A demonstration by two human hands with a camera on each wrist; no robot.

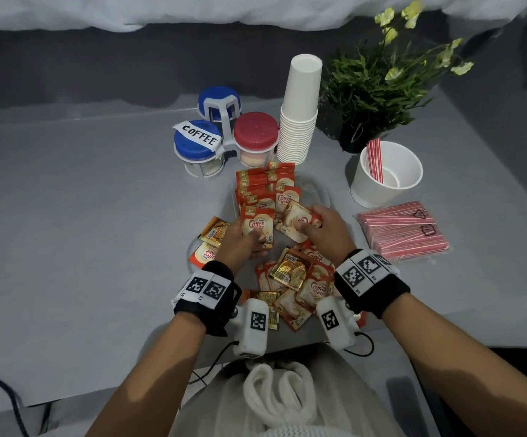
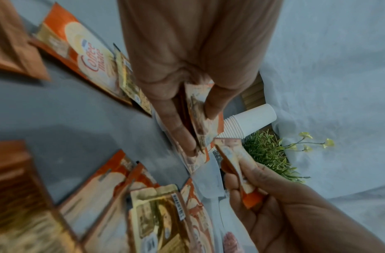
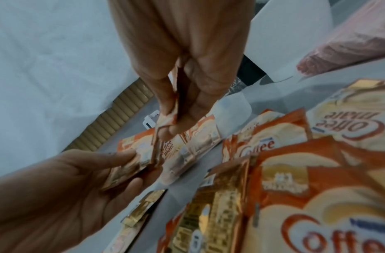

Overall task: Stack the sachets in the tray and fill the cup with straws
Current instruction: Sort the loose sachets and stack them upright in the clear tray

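My left hand (image 1: 249, 239) pinches an orange-and-cream Coffee mate sachet (image 1: 258, 228) just in front of the clear tray (image 1: 322, 197). Right beside it, my right hand (image 1: 311, 222) pinches another sachet (image 1: 298, 223), tilted over the tray's near edge. The left wrist view shows the left-hand sachet (image 2: 199, 118) between thumb and fingers. In the right wrist view the right-hand sachet (image 3: 166, 118) is held edge-on. Rows of sachets (image 1: 260, 190) fill the tray's left part. Loose sachets (image 1: 296, 279) lie between my wrists. The white cup (image 1: 388, 175) holds a few red-striped straws (image 1: 375, 162).
A wrapped pack of straws (image 1: 404, 231) lies right of my right hand. Behind the tray stand a tall stack of paper cups (image 1: 300, 111), three lidded jars (image 1: 227, 130) in a holder, one labelled COFFEE, and a potted plant (image 1: 375, 89). A few sachets (image 1: 211, 241) lie left of my left hand.
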